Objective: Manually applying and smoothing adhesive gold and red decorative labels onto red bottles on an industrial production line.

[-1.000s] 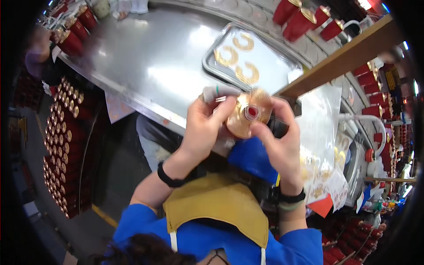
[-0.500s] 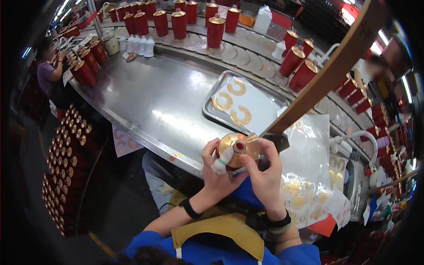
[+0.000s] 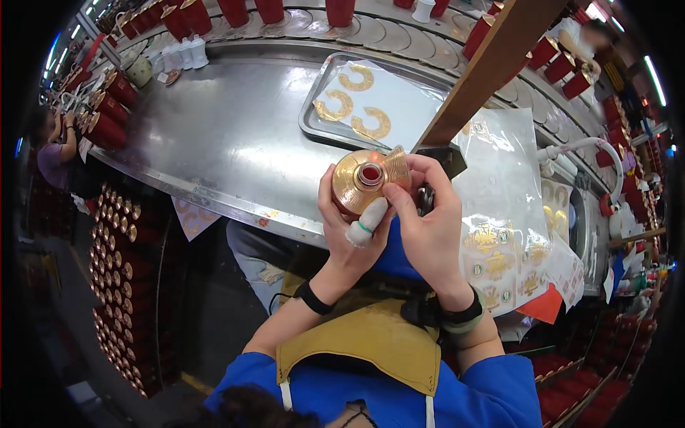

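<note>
My left hand (image 3: 348,242) wraps round a bottle (image 3: 348,177) with a gold shoulder, its open neck facing up with dark red inside. White cloth (image 3: 369,220) tied with a green band covers my left thumb, which presses on the shoulder. My right hand (image 3: 432,214) pinches a curved gold decal (image 3: 397,165) against the right side of that shoulder; one end of it stands up off the surface. The bottle's lower body is hidden by my hands. Beyond it, three C-shaped gold decals (image 3: 371,123) lie on a white sheet in a metal tray (image 3: 308,114).
A wooden post (image 3: 485,78) slants up just right of my hands. Clear sheets with gold prints (image 3: 492,228) cover the bench's right. Red bottles (image 3: 341,13) stand along a conveyor behind. Gold-topped bottles (image 3: 114,264) crowd the lower left. People (image 3: 57,157) work at both sides.
The view has tilted downward, so the tray and conveyor sit higher. The bottle has turned in my hands, its neck facing me more. My left wrapped thumb has moved lower on the shoulder.
</note>
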### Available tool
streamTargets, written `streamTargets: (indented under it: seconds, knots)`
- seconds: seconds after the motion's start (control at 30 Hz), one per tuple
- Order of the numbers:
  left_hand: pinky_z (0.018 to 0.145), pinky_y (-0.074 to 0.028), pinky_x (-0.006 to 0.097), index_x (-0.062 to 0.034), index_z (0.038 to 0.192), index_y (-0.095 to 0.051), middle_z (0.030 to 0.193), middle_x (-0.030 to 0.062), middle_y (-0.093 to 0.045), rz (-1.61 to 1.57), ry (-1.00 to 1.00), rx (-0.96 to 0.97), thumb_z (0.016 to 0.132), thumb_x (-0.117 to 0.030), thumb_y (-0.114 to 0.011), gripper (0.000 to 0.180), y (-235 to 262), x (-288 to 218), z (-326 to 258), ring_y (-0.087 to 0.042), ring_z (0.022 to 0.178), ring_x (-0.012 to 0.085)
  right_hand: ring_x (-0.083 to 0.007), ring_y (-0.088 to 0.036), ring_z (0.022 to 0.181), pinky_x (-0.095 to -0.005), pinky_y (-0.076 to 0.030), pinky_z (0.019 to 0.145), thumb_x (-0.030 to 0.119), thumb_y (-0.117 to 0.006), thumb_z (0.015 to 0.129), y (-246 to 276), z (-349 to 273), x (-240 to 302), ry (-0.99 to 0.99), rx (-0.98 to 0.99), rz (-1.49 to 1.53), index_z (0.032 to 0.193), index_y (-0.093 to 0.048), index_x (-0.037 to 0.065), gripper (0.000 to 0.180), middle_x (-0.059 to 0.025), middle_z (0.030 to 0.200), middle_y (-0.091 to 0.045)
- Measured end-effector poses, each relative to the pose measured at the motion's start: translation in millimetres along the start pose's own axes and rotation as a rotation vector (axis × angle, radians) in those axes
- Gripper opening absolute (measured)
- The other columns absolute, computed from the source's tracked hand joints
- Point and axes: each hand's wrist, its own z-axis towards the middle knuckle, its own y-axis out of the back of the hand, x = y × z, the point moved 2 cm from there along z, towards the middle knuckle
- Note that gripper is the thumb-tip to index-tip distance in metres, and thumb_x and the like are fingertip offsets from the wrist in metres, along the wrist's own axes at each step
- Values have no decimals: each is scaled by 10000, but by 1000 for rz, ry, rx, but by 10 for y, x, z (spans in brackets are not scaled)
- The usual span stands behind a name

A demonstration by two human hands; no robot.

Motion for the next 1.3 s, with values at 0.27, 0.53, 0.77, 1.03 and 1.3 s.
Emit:
streamTargets:
  seconds: [0.27, 0.53, 0.77, 1.03, 1.3]
  knots:
    - [1030, -523, 440, -80, 1359, -538, 1454, 214, -408, -470, 86, 310, 668, -140, -946, 805, 255, 323, 225, -571, 1269, 367, -94, -579, 716, -261, -479, 653, 69, -744, 918, 78, 43, -34, -45, 117, -27, 1134, -680, -12, 240, -44, 880, -693]
    - [988, -533, 407, -9, 1490, -329, 1342, 195, -467, 48, -100, 215, 711, -177, -953, 1012, 199, -16, 216, -614, 1184, 330, -87, -594, 728, -253, -481, 636, 75, -754, 913, 29, 37, -5, -22, 90, -1, 1115, -684, -13, 231, -49, 895, -708]
    - [987, -523, 427, -64, 1434, -371, 1351, 183, -461, -278, -72, 40, 673, -169, -960, 968, -11, 295, 217, -582, 1199, 337, -72, -577, 718, -246, -443, 607, 73, -773, 889, 7, 48, 16, 1, 38, -20, 1126, -686, 14, 259, -31, 868, -704]
    - [1051, -497, 443, -166, 1364, -538, 1409, 181, -400, -62, -44, 57, 732, -143, -922, 741, 61, 68, 152, -537, 1276, 390, -77, -551, 685, -249, -421, 599, 61, -753, 892, 32, 44, 73, -51, 41, -59, 1148, -682, 48, 266, -11, 796, -659]
    - [1092, -458, 425, -35, 1398, -449, 1422, 179, -417, -208, -43, 163, 675, -147, -932, 877, 118, 203, 252, -506, 1310, 330, -93, -470, 732, -262, -437, 649, 70, -788, 851, 81, 29, 115, 94, 21, -157, 1246, -651, 52, 418, -43, 1016, -573]
